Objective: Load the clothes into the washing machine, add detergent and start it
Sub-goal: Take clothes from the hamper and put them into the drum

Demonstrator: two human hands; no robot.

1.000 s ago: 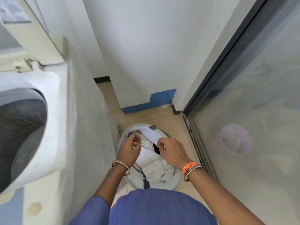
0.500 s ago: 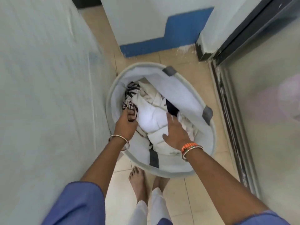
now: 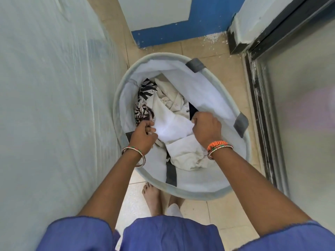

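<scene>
**Inspector:** Position of the clothes?

**Assistant:** All in the laundry basket (image 3: 181, 192), a round, pale fabric one with grey straps, standing on the tiled floor (image 3: 213, 51). It sits just beside the washing machine side panel (image 3: 54, 105), which fills the left of the view.

**Inspector:** Contents?

**Assistant:** A white garment (image 3: 172, 128) lies on top in the middle. A black-and-white patterned garment (image 3: 145, 100) is bunched against the left wall of the basket. A cream garment (image 3: 170, 98) with small cross marks lies behind the white one, and more cream cloth (image 3: 186, 156) in front of it (whether that is one piece or two, I cannot tell).

**Inspector:** Hands?

**Assistant:** Both are inside the basket. The left hand (image 3: 143, 135) has its fingers curled and pinches the left edge of the white garment. The right hand (image 3: 206, 125) is closed in a fist round the garment's right edge. The cloth is stretched between the two.

**Inspector:** Anything else?

**Assistant:** Bangles on each wrist, an orange band on the right. A frosted glass door (image 3: 304, 105) in a dark frame stands to the right. Bare feet (image 3: 152, 198) show below the basket rim.
</scene>
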